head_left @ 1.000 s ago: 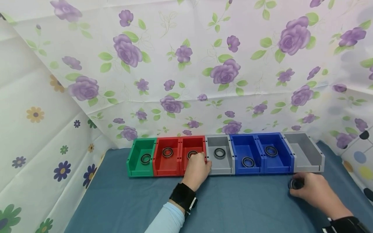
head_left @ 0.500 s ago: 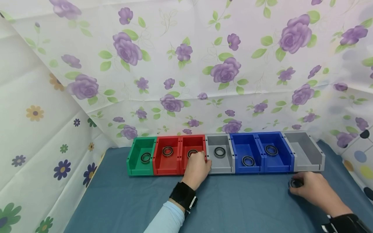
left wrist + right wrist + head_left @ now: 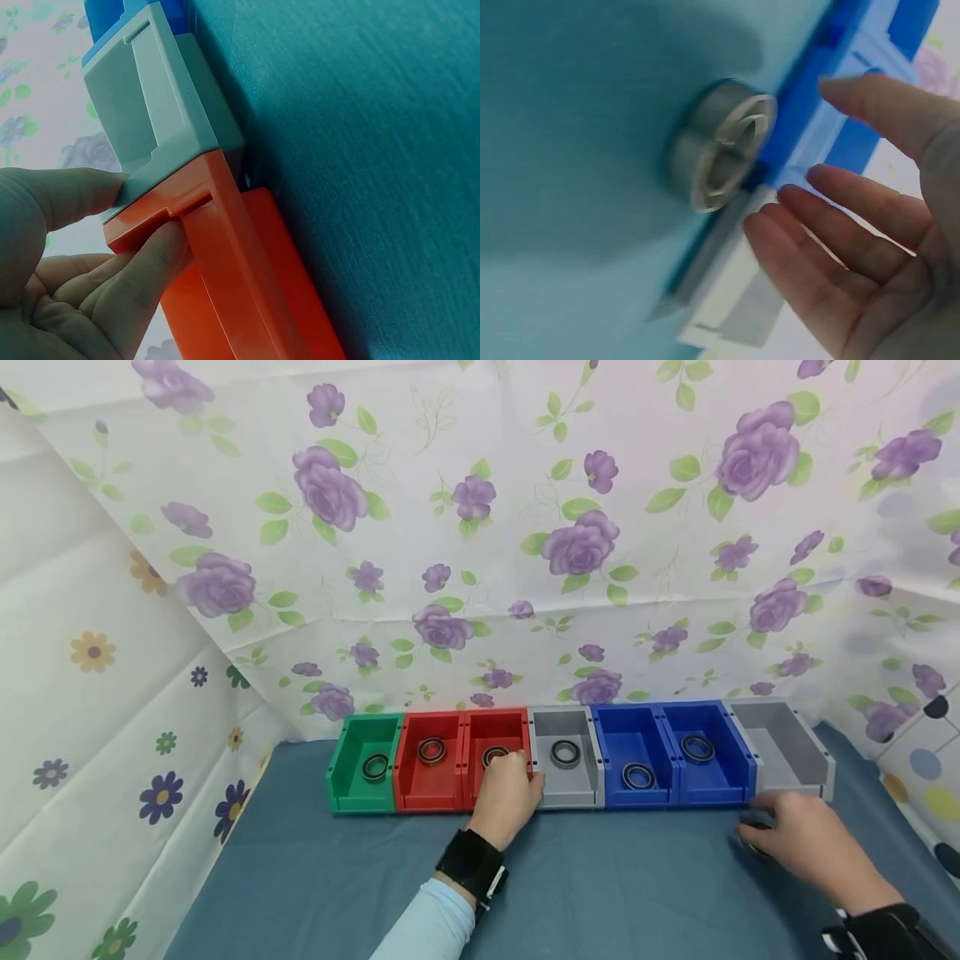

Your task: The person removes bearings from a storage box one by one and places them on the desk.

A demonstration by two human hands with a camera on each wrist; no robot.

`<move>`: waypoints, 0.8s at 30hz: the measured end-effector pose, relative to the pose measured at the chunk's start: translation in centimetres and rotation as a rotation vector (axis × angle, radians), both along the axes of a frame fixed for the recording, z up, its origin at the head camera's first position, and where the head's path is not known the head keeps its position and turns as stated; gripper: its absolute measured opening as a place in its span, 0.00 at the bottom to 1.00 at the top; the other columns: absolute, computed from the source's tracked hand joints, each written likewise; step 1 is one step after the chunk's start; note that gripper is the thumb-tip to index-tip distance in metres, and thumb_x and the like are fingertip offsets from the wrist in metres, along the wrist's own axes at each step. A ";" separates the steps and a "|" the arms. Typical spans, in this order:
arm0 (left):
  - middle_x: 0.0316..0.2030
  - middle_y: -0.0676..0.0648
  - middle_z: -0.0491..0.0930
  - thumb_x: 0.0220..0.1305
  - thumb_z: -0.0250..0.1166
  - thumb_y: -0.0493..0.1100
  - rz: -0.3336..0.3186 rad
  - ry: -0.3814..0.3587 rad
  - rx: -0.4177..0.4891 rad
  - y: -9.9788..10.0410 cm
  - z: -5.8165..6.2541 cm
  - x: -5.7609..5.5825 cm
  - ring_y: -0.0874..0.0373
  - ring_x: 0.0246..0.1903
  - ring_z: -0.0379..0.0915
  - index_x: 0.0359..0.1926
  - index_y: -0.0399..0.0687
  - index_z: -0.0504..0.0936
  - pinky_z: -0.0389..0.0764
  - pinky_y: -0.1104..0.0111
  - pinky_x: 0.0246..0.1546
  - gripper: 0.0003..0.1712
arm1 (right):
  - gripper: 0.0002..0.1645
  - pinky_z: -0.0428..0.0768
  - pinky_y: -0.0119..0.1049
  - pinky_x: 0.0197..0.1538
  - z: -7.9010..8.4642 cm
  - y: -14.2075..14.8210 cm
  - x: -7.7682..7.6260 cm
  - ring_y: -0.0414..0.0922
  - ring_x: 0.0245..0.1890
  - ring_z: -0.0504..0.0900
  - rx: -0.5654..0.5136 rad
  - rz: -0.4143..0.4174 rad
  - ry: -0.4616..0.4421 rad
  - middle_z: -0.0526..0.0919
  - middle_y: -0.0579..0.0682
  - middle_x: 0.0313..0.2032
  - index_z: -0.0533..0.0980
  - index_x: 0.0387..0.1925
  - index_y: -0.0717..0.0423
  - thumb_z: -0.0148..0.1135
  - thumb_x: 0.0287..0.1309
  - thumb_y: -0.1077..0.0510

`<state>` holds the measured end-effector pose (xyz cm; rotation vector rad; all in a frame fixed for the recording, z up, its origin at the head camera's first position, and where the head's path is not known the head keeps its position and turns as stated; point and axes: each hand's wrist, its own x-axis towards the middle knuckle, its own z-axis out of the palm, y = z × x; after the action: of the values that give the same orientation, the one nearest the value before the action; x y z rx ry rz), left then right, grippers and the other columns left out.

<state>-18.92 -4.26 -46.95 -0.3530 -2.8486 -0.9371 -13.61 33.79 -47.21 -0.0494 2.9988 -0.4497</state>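
My left hand (image 3: pixel 506 797) pinches the adjoining side walls of the right-hand red bin (image 3: pixel 225 255) and the middle grey bin (image 3: pixel 169 97), thumb on the grey side and a finger inside the red. My right hand (image 3: pixel 806 839) is just in front of the far-right grey bin (image 3: pixel 787 747). Its fingers are spread around a steel ball bearing (image 3: pixel 724 150), blurred on the blue cloth, with a gap between fingertips and bearing in the right wrist view. From the head, the right fingers mostly hide that bearing.
Single bearings lie in the green bin (image 3: pixel 345 785), the left red bin (image 3: pixel 420 785), the middle grey bin and both blue bins, including the left blue bin (image 3: pixel 626 735). Another bearing (image 3: pixel 493 753) shows past my left fingers. A flowered sheet (image 3: pixel 480 568) hangs behind the row.
My right hand has loosened from the bearing it held and shifted slightly up and left, fingers spreading. My left hand stays in place on the bin walls.
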 end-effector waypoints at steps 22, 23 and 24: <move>0.11 0.54 0.64 0.62 0.61 0.46 -0.005 0.007 0.011 -0.1 -0.1 0.2 0.65 0.09 0.61 0.37 0.40 0.78 0.63 0.71 0.10 0.12 | 0.44 0.66 0.60 0.53 2.1 -3.9 -5.8 0.63 0.65 0.53 0.054 0.247 0.379 0.56 0.64 0.66 0.64 0.64 0.59 0.70 0.42 0.64; 0.12 0.54 0.64 0.62 0.61 0.46 -0.005 0.007 0.010 -0.1 -0.1 0.2 0.65 0.09 0.61 0.37 0.40 0.78 0.63 0.71 0.10 0.12 | 0.46 0.65 0.60 0.53 2.0 -4.0 -6.0 0.63 0.65 0.50 0.059 0.253 0.370 0.54 0.64 0.67 0.62 0.65 0.58 0.70 0.42 0.63; 0.12 0.54 0.64 0.61 0.61 0.46 -0.003 0.009 0.008 -0.1 0.0 0.2 0.65 0.09 0.61 0.38 0.40 0.78 0.63 0.71 0.10 0.13 | 0.47 0.64 0.61 0.54 1.8 -4.0 -6.3 0.63 0.66 0.48 0.063 0.255 0.360 0.53 0.64 0.67 0.61 0.66 0.58 0.70 0.42 0.63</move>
<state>-18.73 -4.37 -46.99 -0.3601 -2.8365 -0.9451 -19.91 29.81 -45.43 -0.5580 3.2847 -0.3488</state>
